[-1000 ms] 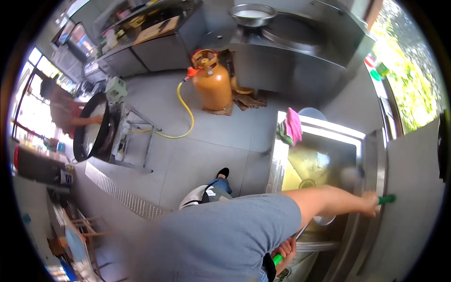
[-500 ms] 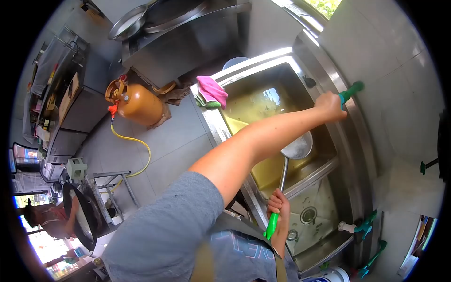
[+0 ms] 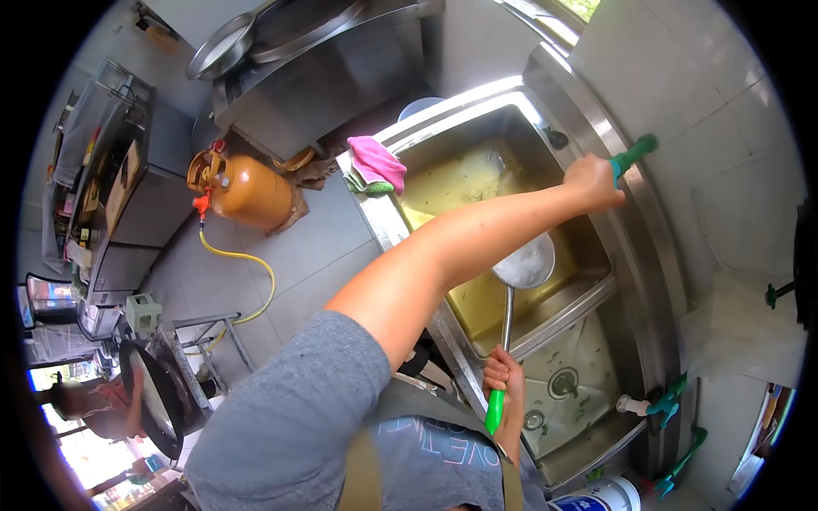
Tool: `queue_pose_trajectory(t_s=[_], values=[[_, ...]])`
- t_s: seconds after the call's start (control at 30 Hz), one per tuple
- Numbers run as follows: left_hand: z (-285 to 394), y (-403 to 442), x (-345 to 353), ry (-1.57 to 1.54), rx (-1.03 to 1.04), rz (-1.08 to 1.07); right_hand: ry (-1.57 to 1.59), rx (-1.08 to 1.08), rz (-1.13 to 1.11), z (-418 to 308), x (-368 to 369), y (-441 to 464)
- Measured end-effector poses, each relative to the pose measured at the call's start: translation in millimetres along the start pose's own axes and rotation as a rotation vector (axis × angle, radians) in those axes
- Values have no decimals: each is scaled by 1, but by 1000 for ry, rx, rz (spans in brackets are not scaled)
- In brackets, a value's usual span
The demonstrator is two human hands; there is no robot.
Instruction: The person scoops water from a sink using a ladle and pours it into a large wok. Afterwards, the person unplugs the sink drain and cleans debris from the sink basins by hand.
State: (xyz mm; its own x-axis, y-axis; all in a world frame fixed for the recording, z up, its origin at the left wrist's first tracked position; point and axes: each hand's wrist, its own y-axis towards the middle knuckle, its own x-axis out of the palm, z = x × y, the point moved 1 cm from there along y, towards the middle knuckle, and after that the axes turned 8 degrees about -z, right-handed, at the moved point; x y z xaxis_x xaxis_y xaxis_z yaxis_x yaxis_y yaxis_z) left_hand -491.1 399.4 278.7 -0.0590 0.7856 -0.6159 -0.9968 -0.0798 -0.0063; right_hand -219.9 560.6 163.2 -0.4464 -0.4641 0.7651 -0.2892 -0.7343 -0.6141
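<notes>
My left arm reaches across the sink, and my left hand is closed on a green tap at the wall side. Lower down, my right hand grips the green-ended handle of a metal ladle. The ladle's round bowl is over the far basin, below my left forearm, and looks whitish inside. Yellowish water stands in that basin. A pink cloth and a green one lie on the sink's corner.
The near basin has a drain. More green taps are at the lower right, above a white bucket. An orange gas cylinder with a yellow hose stands on the floor. Another person is beside a large wok at the left.
The view has turned strongly since the first frame, bringing the sink and both hands nearer the middle. Since the second frame it has shifted slightly. Both hands keep their holds.
</notes>
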Motion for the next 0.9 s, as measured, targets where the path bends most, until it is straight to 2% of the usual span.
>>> queue_pose_trajectory(t_s=[0.3,0.53,0.9], values=[[2,-2,-4,-67,-29,-68,-104,-58,2,-1,6,-2],[2,-3,-2,-67,-25,-40,-193,-93,-14,-1,16,-7],[2,-2,-2,-92,-42,-54,-133,-100,-10,-5,10,-6]])
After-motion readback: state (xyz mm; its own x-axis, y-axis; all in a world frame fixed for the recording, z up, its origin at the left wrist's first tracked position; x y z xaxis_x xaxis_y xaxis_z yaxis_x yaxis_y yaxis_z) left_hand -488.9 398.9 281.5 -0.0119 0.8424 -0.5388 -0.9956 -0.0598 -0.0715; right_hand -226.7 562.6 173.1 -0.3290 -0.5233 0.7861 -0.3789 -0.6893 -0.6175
